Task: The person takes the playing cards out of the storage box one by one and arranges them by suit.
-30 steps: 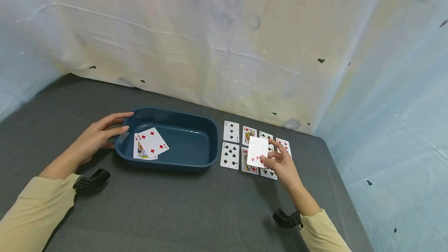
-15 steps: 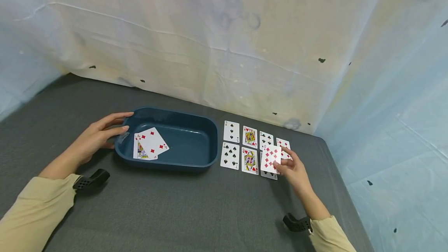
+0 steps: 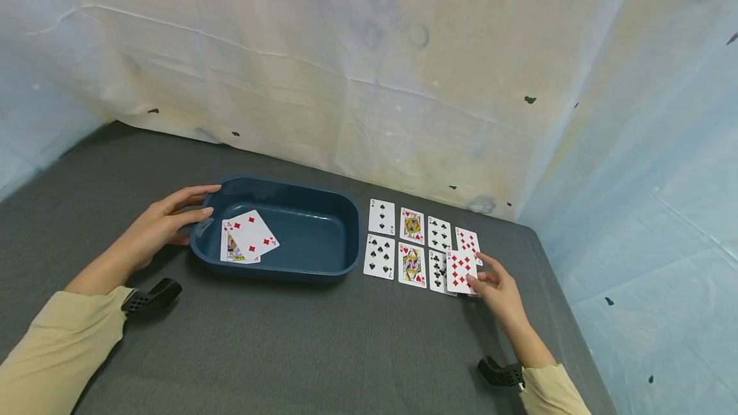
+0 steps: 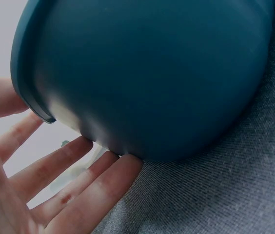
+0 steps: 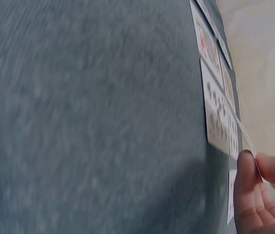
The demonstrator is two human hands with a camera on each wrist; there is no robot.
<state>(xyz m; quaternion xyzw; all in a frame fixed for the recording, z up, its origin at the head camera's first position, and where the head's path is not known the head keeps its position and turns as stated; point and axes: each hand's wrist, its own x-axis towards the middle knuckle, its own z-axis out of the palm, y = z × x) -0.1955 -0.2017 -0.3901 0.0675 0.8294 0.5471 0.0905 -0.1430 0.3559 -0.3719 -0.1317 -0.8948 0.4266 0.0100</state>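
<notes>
Fingers and thumb of the right hand (image 3: 500, 292) are brought together in a pinch on the right side of a diamond card (image 3: 461, 271), leaving most of its face visible from above; the right-wrist view shows it nearly edge-on between thumb and fingertip. Seen from the head, the diamond card covers the right part of a club card (image 3: 435, 270) and the lower end of an upper diamond card (image 3: 466, 239); whether it touches either, I cannot tell. Along the far row, a three of spades (image 3: 382, 217), a red court card (image 3: 412, 225) and a second club card (image 3: 439, 234) lie face up to the left of the upper diamond card. In the near row, a seven of spades (image 3: 379, 257) and a queen of hearts (image 3: 412, 265) lie left of the first club card. Farther left, the left hand (image 3: 158, 226) has its fingers spread and fairly straight, touching the left end of a dark blue tray (image 3: 317, 232); in the left-wrist view, several fingertips rest against its outer wall. Inside, at the left, a four of diamonds (image 3: 254, 234) partly covers a figure card (image 3: 233, 251). Dark grey cloth (image 3: 317, 344) lies beneath everything, and a pale curtain (image 3: 323, 75) hangs behind. Each wrist wears a black band (image 3: 151, 296).
</notes>
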